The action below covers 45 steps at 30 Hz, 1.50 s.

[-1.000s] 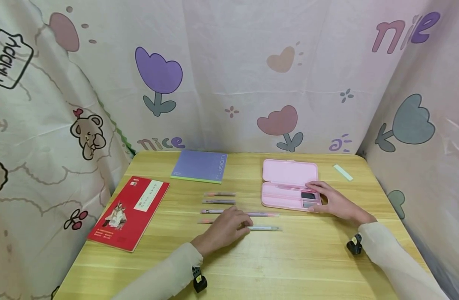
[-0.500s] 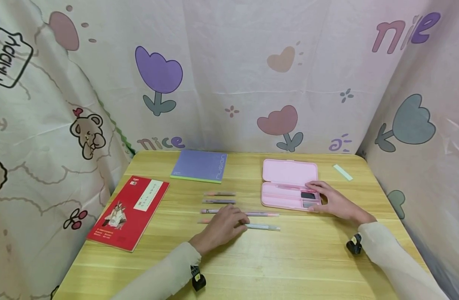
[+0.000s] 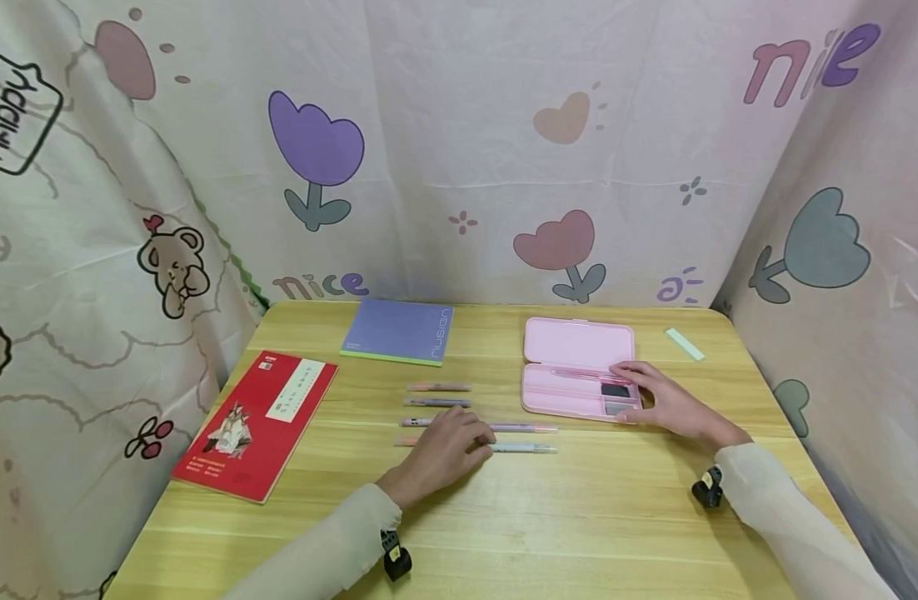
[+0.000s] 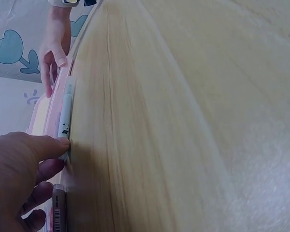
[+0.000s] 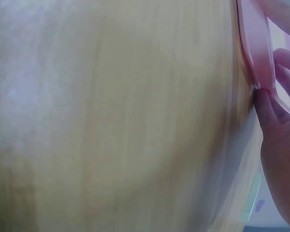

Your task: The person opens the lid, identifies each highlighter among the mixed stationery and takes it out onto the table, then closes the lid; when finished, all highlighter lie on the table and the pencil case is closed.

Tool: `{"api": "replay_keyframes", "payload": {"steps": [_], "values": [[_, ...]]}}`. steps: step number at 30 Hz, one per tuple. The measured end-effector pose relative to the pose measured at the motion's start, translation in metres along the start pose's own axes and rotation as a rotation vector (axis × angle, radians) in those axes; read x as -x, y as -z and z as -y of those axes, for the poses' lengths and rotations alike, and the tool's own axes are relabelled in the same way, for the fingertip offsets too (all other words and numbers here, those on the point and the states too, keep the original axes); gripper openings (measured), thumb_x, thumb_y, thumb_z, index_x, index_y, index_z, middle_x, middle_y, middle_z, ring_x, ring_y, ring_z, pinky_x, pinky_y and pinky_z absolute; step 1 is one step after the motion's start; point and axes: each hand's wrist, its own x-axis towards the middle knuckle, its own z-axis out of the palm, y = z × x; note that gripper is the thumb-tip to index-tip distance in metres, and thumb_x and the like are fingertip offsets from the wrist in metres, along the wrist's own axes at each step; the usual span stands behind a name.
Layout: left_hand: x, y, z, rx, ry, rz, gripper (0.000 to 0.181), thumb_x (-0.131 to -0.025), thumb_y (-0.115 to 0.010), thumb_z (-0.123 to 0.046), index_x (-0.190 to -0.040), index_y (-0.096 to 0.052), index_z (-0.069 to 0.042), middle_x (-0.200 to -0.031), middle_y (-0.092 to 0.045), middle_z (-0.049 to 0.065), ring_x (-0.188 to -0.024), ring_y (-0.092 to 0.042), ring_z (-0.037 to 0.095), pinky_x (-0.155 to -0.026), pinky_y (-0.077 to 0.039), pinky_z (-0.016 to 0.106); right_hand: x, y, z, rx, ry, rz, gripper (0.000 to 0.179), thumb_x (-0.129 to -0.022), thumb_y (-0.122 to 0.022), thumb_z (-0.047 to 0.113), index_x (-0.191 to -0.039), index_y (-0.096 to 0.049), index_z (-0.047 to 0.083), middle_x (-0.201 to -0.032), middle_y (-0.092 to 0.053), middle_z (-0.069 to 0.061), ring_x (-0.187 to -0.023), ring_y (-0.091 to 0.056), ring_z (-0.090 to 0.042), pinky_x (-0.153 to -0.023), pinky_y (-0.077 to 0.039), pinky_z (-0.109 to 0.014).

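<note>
My left hand [image 3: 446,454] pinches the left end of a pale white-green pen [image 3: 525,448] between thumb and fingers, low over the table. In the left wrist view the same pen [image 4: 66,113] shows a small dark print near the thumb. My right hand [image 3: 672,404] grips the right end of an open pink pencil case [image 3: 579,340], thumb at its near edge. Inside the case lie a pink pen [image 3: 579,375] and a dark block [image 3: 616,390]. Beyond the left hand lies a long purple pen [image 3: 526,428], partly covered by the fingers.
Two short pens, one orange-tinted [image 3: 438,387] and one purple [image 3: 438,403], lie farther back. An orange-ended pen [image 3: 406,442] is partly under the left hand. A red booklet [image 3: 256,425], a blue notebook [image 3: 401,332] and a pale green strip [image 3: 686,344] lie around them.
My left hand has shifted slightly left, and the pale pen with it. The pen's right end has moved a little away from me. The right hand and pencil case stay put.
</note>
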Motion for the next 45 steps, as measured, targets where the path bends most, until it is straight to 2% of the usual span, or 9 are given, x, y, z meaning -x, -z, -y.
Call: {"api": "replay_keyframes", "payload": {"steps": [7, 20, 25, 29, 32, 36, 45], "values": [[0.0, -0.001, 0.001, 0.012, 0.009, -0.006, 0.008, -0.103, -0.078, -0.028, -0.109, -0.082, -0.024, -0.105, -0.078, -0.011, -0.092, -0.056, 0.009, -0.088, -0.051, 0.031, 0.001, 0.0, 0.002, 0.003, 0.009, 0.002, 0.089, -0.093, -0.087, 0.045, -0.166, -0.045, 0.016, -0.175, -0.027, -0.022, -0.158, -0.024, -0.058, -0.119, -0.021, -0.087], [0.0, -0.002, 0.003, 0.027, -0.017, -0.016, 0.009, -0.102, -0.08, -0.027, -0.109, -0.081, -0.023, -0.105, -0.078, -0.011, -0.093, -0.059, 0.009, -0.091, -0.052, 0.032, 0.003, 0.002, 0.003, 0.002, 0.018, 0.004, 0.088, -0.093, -0.087, 0.043, -0.166, -0.045, 0.016, -0.175, -0.027, -0.022, -0.159, -0.023, -0.059, -0.118, -0.02, -0.088], [0.0, 0.0, 0.001, 0.033, -0.005, 0.0, 0.012, -0.102, -0.079, -0.029, -0.112, -0.081, -0.023, -0.107, -0.078, -0.01, -0.096, -0.061, 0.01, -0.092, -0.053, 0.032, 0.002, 0.0, 0.002, 0.008, 0.021, -0.001, 0.089, -0.093, -0.086, 0.045, -0.166, -0.045, 0.016, -0.175, -0.027, -0.022, -0.158, -0.023, -0.06, -0.118, -0.02, -0.088], [-0.004, 0.005, 0.001, 0.057, 0.003, -0.012, 0.016, -0.102, -0.079, -0.032, -0.113, -0.081, -0.02, -0.111, -0.078, -0.008, -0.103, -0.065, 0.012, -0.095, -0.056, 0.034, 0.001, 0.0, 0.001, 0.006, 0.013, -0.003, 0.09, -0.092, -0.087, 0.047, -0.167, -0.045, 0.017, -0.176, -0.027, -0.021, -0.159, -0.022, -0.059, -0.118, -0.019, -0.088], [-0.012, 0.011, 0.003, 0.071, 0.002, -0.032, 0.018, -0.103, -0.078, -0.032, -0.114, -0.081, -0.018, -0.111, -0.079, -0.005, -0.106, -0.068, 0.013, -0.098, -0.058, 0.036, 0.001, 0.0, 0.001, 0.0, 0.005, 0.0, 0.091, -0.092, -0.086, 0.048, -0.167, -0.044, 0.017, -0.176, -0.026, -0.021, -0.16, -0.022, -0.059, -0.119, -0.019, -0.088], [-0.029, 0.02, 0.005, 0.102, 0.034, -0.013, 0.02, -0.106, -0.074, -0.03, -0.118, -0.08, -0.016, -0.111, -0.077, -0.003, -0.107, -0.066, 0.015, -0.1, -0.057, 0.038, 0.001, 0.0, 0.0, -0.003, 0.001, 0.002, 0.092, -0.092, -0.087, 0.048, -0.167, -0.044, 0.017, -0.176, -0.026, -0.022, -0.16, -0.021, -0.059, -0.119, -0.018, -0.088], [-0.081, 0.028, 0.004, 0.195, 0.103, 0.034, 0.028, -0.109, -0.07, -0.029, -0.13, -0.075, -0.013, -0.123, -0.074, 0.001, -0.118, -0.066, 0.02, -0.101, -0.057, 0.037, 0.001, 0.0, 0.002, 0.005, 0.004, 0.003, 0.093, -0.093, -0.086, 0.048, -0.168, -0.043, 0.016, -0.176, -0.026, -0.022, -0.159, -0.022, -0.059, -0.119, -0.019, -0.088]]}}
